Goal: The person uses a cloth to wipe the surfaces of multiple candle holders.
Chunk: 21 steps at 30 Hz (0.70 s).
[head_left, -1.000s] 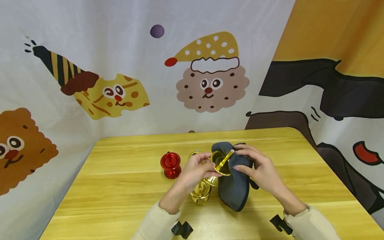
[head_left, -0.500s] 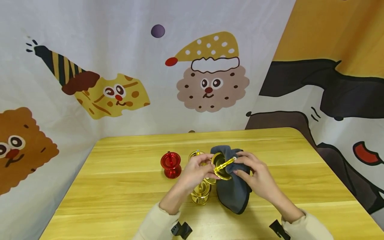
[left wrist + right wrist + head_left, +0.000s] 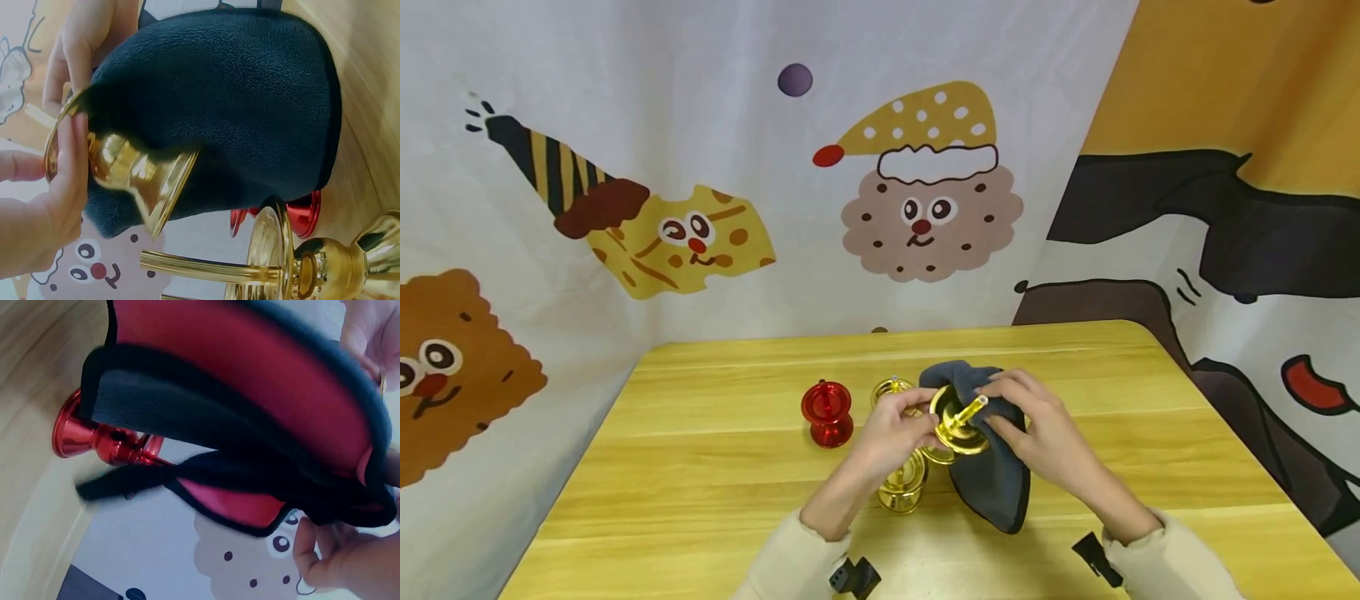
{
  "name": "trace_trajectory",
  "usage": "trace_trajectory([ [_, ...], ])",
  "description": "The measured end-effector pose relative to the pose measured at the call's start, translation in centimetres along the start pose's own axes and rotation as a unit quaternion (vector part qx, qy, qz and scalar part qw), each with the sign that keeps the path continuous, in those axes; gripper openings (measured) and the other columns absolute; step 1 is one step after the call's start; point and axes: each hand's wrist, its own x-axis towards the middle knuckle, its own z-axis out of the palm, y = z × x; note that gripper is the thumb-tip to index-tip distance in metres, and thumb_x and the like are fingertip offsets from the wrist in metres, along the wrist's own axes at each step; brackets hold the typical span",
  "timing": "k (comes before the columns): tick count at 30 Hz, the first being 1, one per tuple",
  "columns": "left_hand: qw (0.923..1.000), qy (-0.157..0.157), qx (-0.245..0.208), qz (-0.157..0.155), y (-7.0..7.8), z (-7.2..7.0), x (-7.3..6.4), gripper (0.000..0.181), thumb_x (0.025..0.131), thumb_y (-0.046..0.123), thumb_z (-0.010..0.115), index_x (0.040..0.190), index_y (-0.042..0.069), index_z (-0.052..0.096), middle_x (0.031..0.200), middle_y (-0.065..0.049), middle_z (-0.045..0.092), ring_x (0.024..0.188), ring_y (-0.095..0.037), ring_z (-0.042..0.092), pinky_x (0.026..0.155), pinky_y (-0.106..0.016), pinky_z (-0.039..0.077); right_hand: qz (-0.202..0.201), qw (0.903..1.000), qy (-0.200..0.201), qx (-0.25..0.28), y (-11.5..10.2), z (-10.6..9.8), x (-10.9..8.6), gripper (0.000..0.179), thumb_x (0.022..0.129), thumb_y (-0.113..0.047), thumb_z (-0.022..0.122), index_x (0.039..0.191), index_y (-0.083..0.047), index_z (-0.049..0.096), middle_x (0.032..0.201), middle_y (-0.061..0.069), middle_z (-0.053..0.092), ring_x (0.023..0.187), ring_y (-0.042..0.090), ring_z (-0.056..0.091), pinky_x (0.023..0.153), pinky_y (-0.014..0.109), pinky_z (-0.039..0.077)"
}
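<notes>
My left hand pinches the cup rim of a shiny gold candlestick, holding it tilted above the table with its thin stem angled up to the right. In the left wrist view, the candlestick's flared base points away from the fingers. My right hand grips a dark grey-blue cloth bunched against the cup. The cloth has black edging and hangs below the hand; its pink-red underside shows in the right wrist view. Part of the right fingers is hidden by cloth.
Just left of the cloth stand two more gold candlesticks, one in front and one behind, partly hidden by my left hand. Farther left is a red candlestick. The wooden table ends at a printed curtain.
The gold candlestick has turned so its cup faces the head camera more. My right hand and the cloth have shifted slightly, while the standing candlesticks stay in place.
</notes>
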Motion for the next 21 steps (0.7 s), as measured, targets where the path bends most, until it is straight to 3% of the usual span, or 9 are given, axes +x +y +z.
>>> trace_trajectory([
  [4,0.9991,0.032,0.0,0.028,-0.1,-0.1,0.0,0.033,0.086,-0.011,0.043,0.119,-0.016,0.048,0.098,-0.02,0.048,0.079,-0.024,0.063,0.075,-0.041,0.053,0.027,0.9991,0.02,-0.026,-0.7,0.5,-0.4,0.036,0.068,0.009,0.074,0.098,-0.006,0.059,0.094,0.005,0.054,0.085,0.019,0.056,0.064,0.036,0.05],
  [7,0.9988,0.028,0.009,0.039,0.0,-0.2,0.1,0.033,0.086,-0.011,0.043,0.119,-0.016,0.049,0.097,-0.02,0.048,0.076,-0.024,0.063,0.074,-0.044,0.053,0.026,0.999,0.031,-0.02,-0.9,0.6,-0.5,0.038,0.066,0.011,0.075,0.096,-0.007,0.06,0.092,0.004,0.054,0.083,0.018,0.056,0.063,0.034,0.05],
  [14,0.9982,-0.029,0.051,0.008,-0.1,-0.2,0.1,0.036,0.088,-0.006,0.045,0.124,-0.011,0.048,0.107,-0.022,0.055,0.072,-0.03,0.064,0.071,-0.04,0.054,-0.043,0.9989,0.013,0.013,0.0,0.4,0.4,0.046,0.06,0.025,0.068,0.089,-0.01,0.066,0.102,0.009,0.057,0.093,0.027,0.054,0.069,0.039,0.046],
  [18,0.9987,-0.02,0.047,-0.005,-0.3,0.1,0.0,0.038,0.087,-0.006,0.046,0.124,-0.013,0.047,0.103,-0.019,0.055,0.071,-0.033,0.064,0.071,-0.038,0.054,-0.058,0.9982,-0.005,0.014,0.3,0.2,0.6,0.048,0.06,0.026,0.066,0.091,-0.011,0.066,0.106,0.011,0.057,0.098,0.031,0.054,0.073,0.047,0.044],
  [21,0.9998,-0.005,0.019,0.0,-0.4,0.2,0.0,0.033,0.087,-0.008,0.045,0.12,-0.014,0.049,0.096,-0.017,0.052,0.071,-0.03,0.063,0.072,-0.042,0.053,-0.038,0.9992,-0.005,0.006,0.4,0.1,0.4,0.045,0.063,0.021,0.07,0.097,-0.008,0.064,0.104,0.009,0.058,0.096,0.027,0.055,0.073,0.044,0.048],
])
